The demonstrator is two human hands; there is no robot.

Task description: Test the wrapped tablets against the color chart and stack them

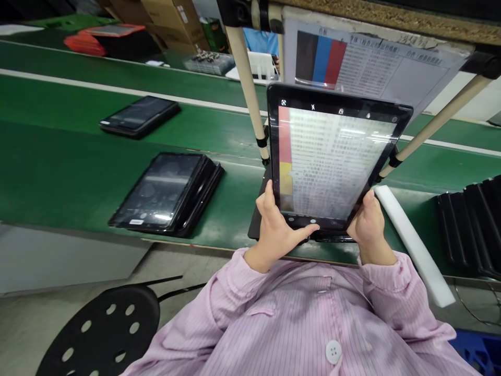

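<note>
A black-framed tablet point(334, 167) is held tilted up in front of me, its camera screen lit with a page of text and coloured blocks. My left hand point(276, 227) grips its lower left edge, the thumb stretched along the bottom bezel near the on-screen shutter button. Around the lower right edge closes my right hand point(368, 222), its fingers partly hidden behind the tablet. Behind it hangs a printed chart point(376, 68) with black, blue and red bars and lines of text. Under the tablet, part of a dark flat object point(254, 224) shows on the bench.
Stacked tablets point(160, 193) lie to the left, with another tablet point(139, 116) farther back on the green bench point(58, 172). Pale posts point(246, 89) flank the chart. At right are a white foam strip point(415, 245) and a row of black cases point(469, 224). A black stool point(102, 329) stands lower left.
</note>
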